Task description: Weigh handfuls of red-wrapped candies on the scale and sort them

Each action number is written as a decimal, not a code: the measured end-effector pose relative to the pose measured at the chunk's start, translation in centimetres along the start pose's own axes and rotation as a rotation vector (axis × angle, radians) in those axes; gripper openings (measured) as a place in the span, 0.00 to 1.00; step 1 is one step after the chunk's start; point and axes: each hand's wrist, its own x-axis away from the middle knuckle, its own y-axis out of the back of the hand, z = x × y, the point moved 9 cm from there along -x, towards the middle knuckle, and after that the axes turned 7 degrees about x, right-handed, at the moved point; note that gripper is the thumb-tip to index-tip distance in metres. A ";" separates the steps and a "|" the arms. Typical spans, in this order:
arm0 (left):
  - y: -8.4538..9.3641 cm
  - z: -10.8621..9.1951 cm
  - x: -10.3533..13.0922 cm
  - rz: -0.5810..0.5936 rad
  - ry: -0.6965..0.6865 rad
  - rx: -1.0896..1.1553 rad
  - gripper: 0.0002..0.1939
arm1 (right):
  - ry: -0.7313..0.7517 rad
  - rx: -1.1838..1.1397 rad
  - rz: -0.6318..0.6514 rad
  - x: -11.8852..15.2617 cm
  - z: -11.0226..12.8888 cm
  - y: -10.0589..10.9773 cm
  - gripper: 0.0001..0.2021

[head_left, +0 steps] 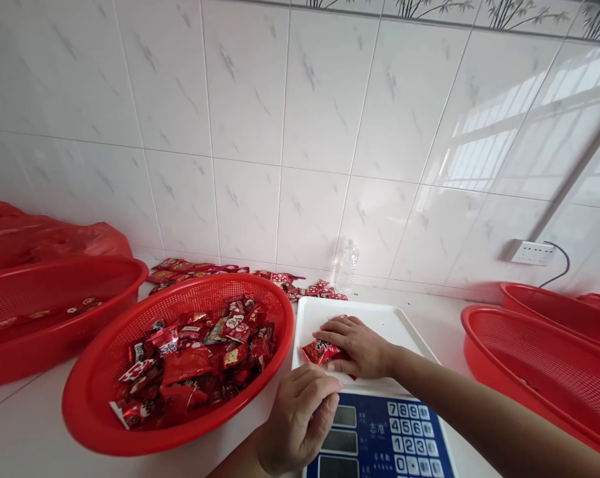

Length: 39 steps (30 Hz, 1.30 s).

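On the white tray (404,326) of a digital scale (374,431), my right hand (360,346) lies over a red snack packet (318,352), its fingers curved round it. Part of the packet shows to the left of my fingers; the rest is hidden under my palm. My left hand (300,418) is closed with curled fingers, in front of the tray and beside the scale's display. Whatever it may hold is hidden from view. Close by on the left stands a red oval basket (178,289) with many small red-wrapped snacks (195,362).
Another red basket (61,269) stands far left, with a red plastic bag (56,232) behind it. More red packets (180,267) lie along the tiled wall, near a clear bottle (348,264). Two red baskets (539,338) are at right, below a power socket (531,252).
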 end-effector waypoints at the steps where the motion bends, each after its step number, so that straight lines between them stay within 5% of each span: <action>1: 0.0 0.0 0.0 0.004 0.001 -0.003 0.08 | -0.012 0.015 -0.013 -0.1 -0.2 0.0 0.31; 17: -0.5 -0.1 -0.3 0.052 0.010 -0.007 0.08 | -0.266 0.288 -0.083 0.1 -3.0 0.6 0.20; 26: -0.7 0.1 -0.3 0.070 0.009 -0.011 0.09 | -0.487 0.393 -0.159 3.5 -6.7 3.7 0.21; 32: -0.8 0.5 0.0 0.075 0.020 -0.007 0.10 | -0.619 0.480 -0.224 10.6 -11.1 6.9 0.24; 39: -1.0 0.3 0.0 0.081 0.009 0.018 0.10 | -0.980 0.471 -0.340 26.3 -18.3 10.4 0.21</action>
